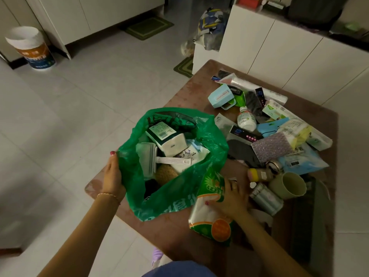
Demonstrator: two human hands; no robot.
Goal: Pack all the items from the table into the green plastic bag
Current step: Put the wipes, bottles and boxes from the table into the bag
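The green plastic bag [175, 194] stands open on the brown table [179, 232], near its left corner. Inside lie a tissue pack [169, 139], a white lint brush [155, 160] and a wipes packet [191, 153]. My left hand [112, 176] grips the bag's left rim and holds it open. My right hand [232, 196] closes on a green, white and orange packet [211, 212] lying just right of the bag. Several more items are heaped on the table to the right: a white bottle [246, 117], a green cup [287, 185], a silvery can [266, 197] and a blue pouch [302, 160].
White cabinets [279, 56] stand behind the table's far edge. A paint bucket [33, 48] lined with a white bag sits on the tiled floor at far left. Two green mats [149, 28] lie on the floor farther back. A stuffed bag [209, 27] rests beside the cabinets.
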